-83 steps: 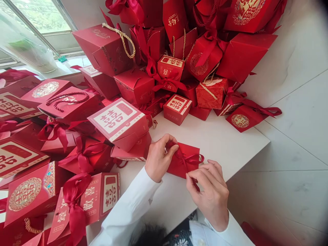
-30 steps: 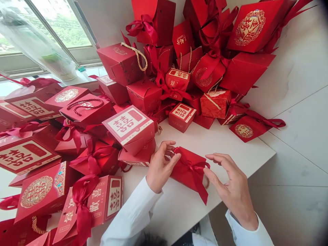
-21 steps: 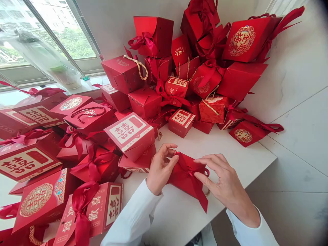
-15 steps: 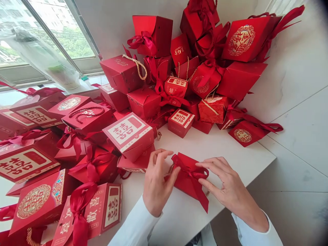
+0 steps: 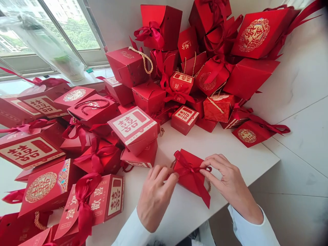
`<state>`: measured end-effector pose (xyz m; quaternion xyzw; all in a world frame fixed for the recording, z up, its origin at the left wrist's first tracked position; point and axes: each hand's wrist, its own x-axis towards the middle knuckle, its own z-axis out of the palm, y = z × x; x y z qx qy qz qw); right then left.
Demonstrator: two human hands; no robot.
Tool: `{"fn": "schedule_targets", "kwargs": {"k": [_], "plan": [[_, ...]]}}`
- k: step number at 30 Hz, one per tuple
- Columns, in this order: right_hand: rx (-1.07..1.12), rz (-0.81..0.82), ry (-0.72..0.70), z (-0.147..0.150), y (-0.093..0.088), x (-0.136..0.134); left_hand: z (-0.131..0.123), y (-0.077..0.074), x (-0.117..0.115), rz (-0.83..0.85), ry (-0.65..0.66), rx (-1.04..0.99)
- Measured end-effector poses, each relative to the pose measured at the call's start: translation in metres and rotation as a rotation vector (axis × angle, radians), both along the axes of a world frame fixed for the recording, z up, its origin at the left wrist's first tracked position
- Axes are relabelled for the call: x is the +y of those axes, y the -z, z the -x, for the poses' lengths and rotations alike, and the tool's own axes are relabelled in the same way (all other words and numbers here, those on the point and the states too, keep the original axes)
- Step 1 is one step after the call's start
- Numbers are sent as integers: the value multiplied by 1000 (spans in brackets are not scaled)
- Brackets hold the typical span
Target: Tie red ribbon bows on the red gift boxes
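Observation:
A small red gift box [image 5: 193, 155] lies on the white table, a dark red satin ribbon bow [image 5: 190, 167] tied across its upper face. One ribbon tail hangs over the box toward the table's front edge. My left hand [image 5: 156, 194] is closed at the bow's left side, thumb and fingertips pinched on the ribbon; the exact piece is partly hidden. On the other side, my right hand [image 5: 227, 181] pinches the bow's right loop between thumb and fingers. Bits of twisted gold cord show at both sides of the box.
Many red gift boxes with ribbons and cords are heaped at the left and back, among them a double-happiness box [image 5: 135, 128] close to my left hand. A small box [image 5: 185, 119] sits behind the work. The white table [image 5: 246, 167] ends at the right; a plastic-wrapped object [image 5: 69, 65] stands by the window.
My left fingers have closed from a spread pose and shifted down and left on the ribbon. The right fingers have come together on the right loop. The view has shifted slightly.

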<state>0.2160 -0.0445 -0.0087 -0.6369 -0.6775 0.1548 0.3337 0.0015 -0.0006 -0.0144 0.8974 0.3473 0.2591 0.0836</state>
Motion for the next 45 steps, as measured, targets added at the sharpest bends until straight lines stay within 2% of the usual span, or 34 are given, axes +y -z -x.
{"fn": "schedule_targets", "kwargs": {"k": [3,6,9,13,17,20,22,25,28,30,33,35,41,45], "plan": [[-6,74,-26,1,-2,1,-5,-6,-4,16,-2,-54],[9,140,-50,2,-5,3,-21,-16,-7,93,1,-137],[26,168,-55,3,-7,4,-38,-19,-8,79,26,-130],[38,181,-13,7,-6,5,-45,-7,-5,80,48,-148],[32,160,0,7,-2,4,-33,8,-1,13,126,-196],[14,166,-25,4,-4,3,-21,11,3,-39,170,-215],[14,170,-46,1,-10,6,-14,8,6,24,86,-259],[6,132,-68,-2,-21,24,-5,2,9,231,-150,-281],[14,157,-203,-4,-27,60,-3,-4,8,449,-241,-237],[53,295,-395,-5,-26,86,-3,-5,6,541,-244,-225],[107,509,-645,-4,-19,111,-3,-4,3,557,-195,-206],[181,536,-692,-4,-15,113,-2,-3,1,499,-160,-227],[372,340,-521,-2,-9,91,1,-10,-7,368,-98,-297],[401,303,-412,1,-8,82,0,-13,-13,350,-84,-304]]}}
